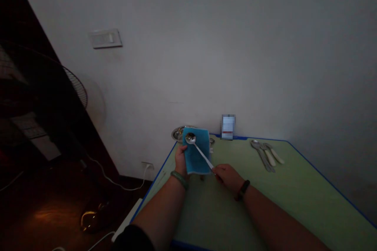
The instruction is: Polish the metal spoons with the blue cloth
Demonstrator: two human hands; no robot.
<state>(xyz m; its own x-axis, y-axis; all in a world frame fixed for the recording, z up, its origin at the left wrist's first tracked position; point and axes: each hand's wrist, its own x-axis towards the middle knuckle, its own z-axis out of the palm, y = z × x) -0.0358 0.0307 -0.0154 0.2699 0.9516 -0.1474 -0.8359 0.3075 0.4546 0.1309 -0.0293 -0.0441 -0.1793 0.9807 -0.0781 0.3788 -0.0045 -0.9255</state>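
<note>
The right hand (228, 175) is gripping the spoon (203, 157) by its handle with curled fingers (219, 170), presumably for reach, while the left hand (180, 160), its finger spread mostly hidden, is holding blue cloth (193, 163) behind the spoon as backing, above the surface (297, 196)

Spoon (202, 155) on the cloth (196, 163) — dish (173, 135) behind them, cutlery (269, 157) to the right on the table (294, 192).
</note>
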